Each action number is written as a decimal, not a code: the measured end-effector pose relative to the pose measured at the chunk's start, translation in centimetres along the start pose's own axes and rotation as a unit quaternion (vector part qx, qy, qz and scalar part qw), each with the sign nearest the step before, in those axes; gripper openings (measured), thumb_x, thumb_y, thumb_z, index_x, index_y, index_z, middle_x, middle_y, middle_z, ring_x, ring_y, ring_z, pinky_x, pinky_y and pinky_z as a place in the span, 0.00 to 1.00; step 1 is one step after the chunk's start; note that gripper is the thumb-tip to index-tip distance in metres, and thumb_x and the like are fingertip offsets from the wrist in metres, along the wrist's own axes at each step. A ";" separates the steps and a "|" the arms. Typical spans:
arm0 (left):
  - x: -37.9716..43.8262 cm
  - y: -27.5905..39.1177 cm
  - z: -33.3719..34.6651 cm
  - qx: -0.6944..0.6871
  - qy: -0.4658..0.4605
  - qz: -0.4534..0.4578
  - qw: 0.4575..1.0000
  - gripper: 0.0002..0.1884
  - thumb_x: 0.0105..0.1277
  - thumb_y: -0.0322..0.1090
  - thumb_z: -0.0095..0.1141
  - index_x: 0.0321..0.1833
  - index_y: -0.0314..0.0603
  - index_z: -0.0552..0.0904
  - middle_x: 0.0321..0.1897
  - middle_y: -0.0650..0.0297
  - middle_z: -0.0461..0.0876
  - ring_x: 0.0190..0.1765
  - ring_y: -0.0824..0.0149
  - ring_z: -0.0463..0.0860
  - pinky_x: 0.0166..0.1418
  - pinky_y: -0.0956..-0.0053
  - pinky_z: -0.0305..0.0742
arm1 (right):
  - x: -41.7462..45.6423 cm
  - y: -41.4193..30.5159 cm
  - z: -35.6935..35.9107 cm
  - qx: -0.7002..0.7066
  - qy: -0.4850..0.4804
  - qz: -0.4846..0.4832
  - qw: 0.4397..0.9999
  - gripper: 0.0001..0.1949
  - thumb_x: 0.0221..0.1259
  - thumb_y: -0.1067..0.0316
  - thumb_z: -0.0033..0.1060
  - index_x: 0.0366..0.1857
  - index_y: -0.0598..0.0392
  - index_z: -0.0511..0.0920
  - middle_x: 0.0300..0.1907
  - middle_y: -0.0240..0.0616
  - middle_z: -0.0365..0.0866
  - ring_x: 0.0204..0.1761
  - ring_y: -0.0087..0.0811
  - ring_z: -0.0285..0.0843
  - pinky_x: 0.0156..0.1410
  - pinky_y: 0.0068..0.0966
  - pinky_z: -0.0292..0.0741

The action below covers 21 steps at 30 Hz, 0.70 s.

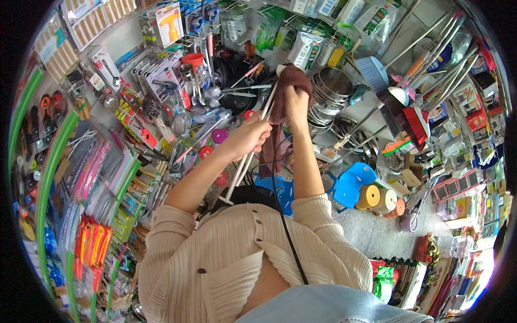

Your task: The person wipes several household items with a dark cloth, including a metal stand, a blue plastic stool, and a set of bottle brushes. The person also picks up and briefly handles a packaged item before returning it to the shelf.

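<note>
My left hand (251, 136) is closed around a pair of thin white rods (241, 171) that slant from near my waist up to the cloth. What the rods belong to cannot be told. Higher and to the right, my right hand (297, 105) grips a dark maroon cloth (291, 78), bunched at the upper part of the rods. A looser length of the cloth (270, 155) hangs below, between my forearms. Just past the cloth's top a small white end piece (280, 70) shows. The cloth hides the upper rods.
Stacked steel bowls (329, 91) stand right of the cloth, pans (238, 97) to its left. Brooms (416, 125) lean at the right. A blue plastic chair (351, 183) and several round stools (384, 201) stand on the floor. A black cable (278, 198) runs down my front. Packed shelves (97, 177) line the left.
</note>
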State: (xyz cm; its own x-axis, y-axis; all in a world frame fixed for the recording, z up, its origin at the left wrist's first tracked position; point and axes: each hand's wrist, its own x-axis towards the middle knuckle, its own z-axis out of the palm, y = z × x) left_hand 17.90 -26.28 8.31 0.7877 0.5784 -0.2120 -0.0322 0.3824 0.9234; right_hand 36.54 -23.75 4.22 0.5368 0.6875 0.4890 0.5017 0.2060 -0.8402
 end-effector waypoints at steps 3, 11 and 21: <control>-0.4 -0.4 0.8 -0.008 0.009 0.010 1.000 0.10 0.64 0.35 0.42 0.47 0.42 0.66 0.20 0.74 0.61 0.17 0.81 0.57 0.19 0.85 0.55 | -0.4 -3.5 0.1 -0.057 0.042 -0.019 0.997 0.16 0.57 0.64 0.53 0.20 0.70 0.72 0.12 0.49 0.67 0.16 0.29 0.67 0.25 0.34 0.64; -2.0 1.4 0.4 -0.113 -0.085 -0.045 0.989 0.10 0.62 0.34 0.43 0.45 0.40 0.68 0.19 0.74 0.62 0.15 0.82 0.58 0.17 0.85 0.56 | -0.8 -0.3 -0.4 0.167 0.042 -0.130 0.977 0.12 0.57 0.76 0.51 0.44 0.65 0.75 0.40 0.40 0.81 0.43 0.29 0.78 0.50 0.26 0.73; -2.2 3.0 -1.0 -0.281 -0.243 -0.082 0.925 0.15 0.58 0.34 0.45 0.46 0.34 0.72 0.19 0.71 0.60 0.14 0.82 0.57 0.12 0.88 0.53 | 0.1 -1.6 0.0 0.642 -0.093 0.124 0.751 0.13 0.61 0.57 0.49 0.42 0.53 0.74 0.39 0.39 0.77 0.43 0.35 0.74 0.48 0.30 0.72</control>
State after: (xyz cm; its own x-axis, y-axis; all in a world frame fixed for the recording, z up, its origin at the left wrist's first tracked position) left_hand 15.52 -25.67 11.25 0.9895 0.1388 -0.0402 -0.0939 0.8292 0.5510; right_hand 35.77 -23.97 5.63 0.3412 0.8765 0.3398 -0.7296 0.4748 -0.4922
